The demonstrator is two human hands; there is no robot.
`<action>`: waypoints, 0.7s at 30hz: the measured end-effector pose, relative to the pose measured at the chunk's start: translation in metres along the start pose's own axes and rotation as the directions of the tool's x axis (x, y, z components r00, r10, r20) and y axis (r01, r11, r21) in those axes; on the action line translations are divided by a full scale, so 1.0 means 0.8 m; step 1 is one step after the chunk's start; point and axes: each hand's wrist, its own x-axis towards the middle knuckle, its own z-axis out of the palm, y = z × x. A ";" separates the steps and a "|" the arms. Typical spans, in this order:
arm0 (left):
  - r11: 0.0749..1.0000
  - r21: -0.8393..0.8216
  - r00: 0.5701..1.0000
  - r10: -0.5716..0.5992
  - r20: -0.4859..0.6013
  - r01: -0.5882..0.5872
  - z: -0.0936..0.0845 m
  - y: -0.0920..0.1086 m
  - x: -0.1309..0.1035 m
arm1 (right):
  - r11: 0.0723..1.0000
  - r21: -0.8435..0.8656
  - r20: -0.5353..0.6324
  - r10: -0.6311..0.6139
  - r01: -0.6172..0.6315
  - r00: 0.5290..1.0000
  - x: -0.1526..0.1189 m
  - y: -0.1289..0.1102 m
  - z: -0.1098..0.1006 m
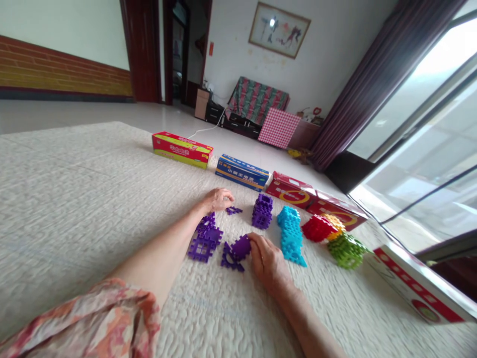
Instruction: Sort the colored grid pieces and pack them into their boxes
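Note:
My left hand (219,200) reaches forward with loosely curved, slightly parted fingers, just beside a small purple toothed piece (234,211) on the quilted cover. No piece shows in its fingers. My right hand (269,258) pinches the edge of a purple interlocking tile (241,247). Under and beside that tile lies a purple piece with a curved cut-out (231,262). Several loose purple tiles (201,248), one with a window grid, overlap near my left forearm. Ahead of my right hand stands a stack of purple tiles (262,211).
Right of the purple stack lie turquoise (290,236), red (319,228), yellow (335,224) and green (346,251) tile stacks. Behind them runs a row of boxes: red-green (182,149), blue (242,172) and dark red (290,191). A white-red box (421,286) sits at right.

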 end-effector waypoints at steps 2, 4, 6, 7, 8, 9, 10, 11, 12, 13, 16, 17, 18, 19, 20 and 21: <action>1.000 -0.005 1.000 -0.005 -0.002 0.005 0.001 -0.001 0.000 | 1.000 -0.014 0.022 -0.020 0.020 1.000 -0.001 -0.003 0.000; 1.000 -0.008 1.000 -0.005 -0.006 0.005 0.004 -0.003 0.001 | 1.000 -0.010 0.047 -0.025 0.025 0.999 -0.002 -0.007 0.000; 1.000 -0.012 1.000 0.003 -0.013 -0.003 0.006 -0.006 0.002 | 1.000 0.004 0.058 -0.019 0.019 0.998 -0.002 -0.011 0.002; 1.000 -0.013 1.000 0.008 -0.017 -0.009 0.007 -0.007 0.002 | 1.000 0.018 0.052 -0.010 0.010 0.999 -0.002 -0.012 0.003; 1.000 -0.014 1.000 0.014 -0.020 -0.014 0.008 -0.009 0.003 | 0.999 0.040 0.042 0.002 -0.004 0.999 -0.002 -0.012 0.004; 1.000 -0.015 1.000 0.020 -0.021 -0.020 0.008 -0.010 0.003 | 0.997 0.070 0.027 0.022 -0.024 0.999 -0.001 -0.011 0.005; 1.000 -0.015 0.999 0.024 -0.021 -0.025 0.009 -0.011 0.003 | 0.993 0.106 0.007 0.049 -0.049 0.999 -0.001 -0.009 0.005; 0.999 -0.013 0.999 0.030 -0.019 -0.030 0.009 -0.012 0.003 | 0.987 0.140 -0.019 0.081 -0.078 0.997 0.001 -0.006 0.004; 0.999 -0.009 0.999 0.036 -0.017 -0.037 0.009 -0.012 0.003 | 0.981 0.164 -0.052 0.112 -0.103 0.992 0.004 -0.002 0.002; 0.999 -0.003 0.999 0.043 -0.016 -0.043 0.009 -0.013 0.003 | 0.979 0.168 -0.092 0.135 -0.118 0.987 0.008 0.004 -0.002; 0.999 0.021 0.999 0.050 -0.009 -0.050 0.010 -0.016 0.004 | 0.993 0.054 -0.220 0.116 -0.107 0.968 0.026 0.023 -0.017; 0.998 0.028 0.999 0.050 -0.005 -0.050 0.010 -0.017 0.004 | 0.995 -0.003 -0.241 0.093 -0.097 0.966 0.033 0.029 -0.021; 0.998 0.032 0.999 0.051 -0.002 -0.051 0.010 -0.017 0.004 | 0.994 -0.054 -0.247 0.074 -0.090 0.966 0.039 0.034 -0.025; 0.998 0.036 0.999 0.054 0.001 -0.054 0.010 -0.018 0.005 | 0.992 -0.098 -0.247 0.059 -0.085 0.967 0.045 0.039 -0.027; 0.997 0.037 0.998 0.061 0.003 -0.061 0.010 -0.019 0.005 | 0.988 -0.133 -0.246 0.048 -0.083 0.968 0.049 0.043 -0.027; 0.997 0.038 0.998 0.069 0.003 -0.069 0.010 -0.019 0.005 | 0.983 -0.164 -0.250 0.040 -0.083 0.968 0.051 0.046 -0.026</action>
